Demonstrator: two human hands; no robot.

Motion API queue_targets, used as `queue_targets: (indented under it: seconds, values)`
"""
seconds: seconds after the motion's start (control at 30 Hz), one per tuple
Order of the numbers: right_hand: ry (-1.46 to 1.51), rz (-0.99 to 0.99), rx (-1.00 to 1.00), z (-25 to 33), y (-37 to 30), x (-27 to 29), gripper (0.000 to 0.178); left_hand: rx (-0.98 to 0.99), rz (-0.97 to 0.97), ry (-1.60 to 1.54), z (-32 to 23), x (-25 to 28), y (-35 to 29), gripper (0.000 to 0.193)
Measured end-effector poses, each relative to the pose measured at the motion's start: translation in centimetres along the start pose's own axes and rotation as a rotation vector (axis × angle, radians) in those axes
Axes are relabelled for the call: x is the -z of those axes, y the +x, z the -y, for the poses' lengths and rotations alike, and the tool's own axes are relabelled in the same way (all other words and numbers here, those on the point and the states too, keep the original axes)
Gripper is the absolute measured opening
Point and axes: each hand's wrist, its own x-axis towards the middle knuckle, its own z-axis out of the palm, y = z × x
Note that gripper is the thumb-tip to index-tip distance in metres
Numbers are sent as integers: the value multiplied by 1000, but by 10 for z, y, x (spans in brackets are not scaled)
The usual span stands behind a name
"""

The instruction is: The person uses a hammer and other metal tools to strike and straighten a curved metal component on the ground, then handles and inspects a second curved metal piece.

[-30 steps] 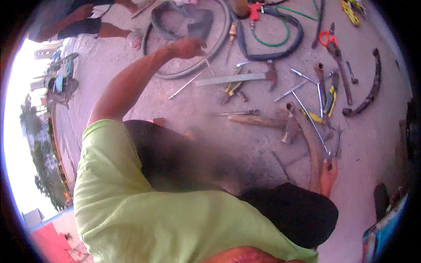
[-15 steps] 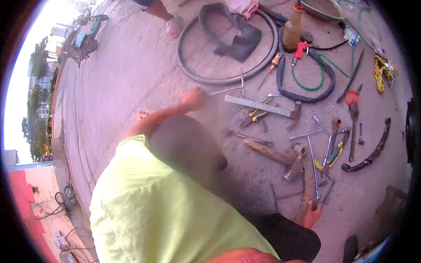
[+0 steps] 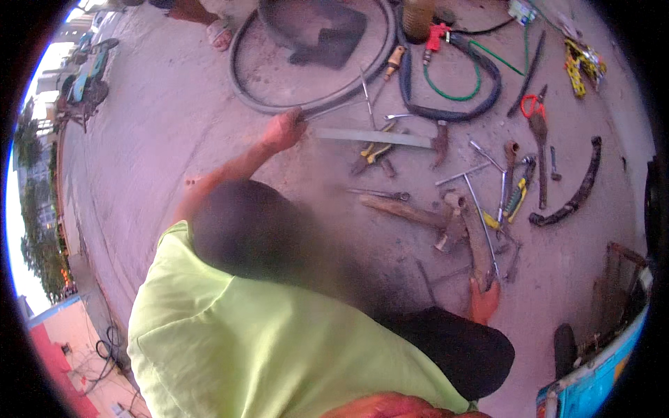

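My left hand, at the end of a bare forearm, is closed around the end of a thin metal T-handle wrench beside a bicycle tyre. My right hand reaches past my dark-clothed knee. Its fingers are closed at the low end of a rough wooden handle, where a second T-handle wrench also ends; what they grip is not plain. Nearby lie a wood-handled hammer, yellow-handled pliers and a flat metal bar. A blurred patch covers the middle left.
Rightward lie red-handled scissors, a curved black strip and a red air gun with a green hose. A screwdriver lies by the tyre. Another person's foot stands far left; a blue-edged object is lower right.
The view has shifted, so the ground and tools sit higher and further left. My left hand and its wrench have come slightly right relative to the tools, and my right hand is nearer the wooden handle.
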Motion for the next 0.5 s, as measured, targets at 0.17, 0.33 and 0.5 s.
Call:
queue_targets:
  seconds: [0.17, 0.33, 0.5]
  values:
    - [16, -109, 26, -2, -12, -1, 70, -47, 52, 76, -51, 17, 46, 31]
    - [35, -92, -6, 11, 0, -2, 65, -211, -53, -26, -17, 20, 56, 42]
    - [54, -84, 1, -2, -5, -2, 69, -218, 4, -71, -69, 24, 47, 33]
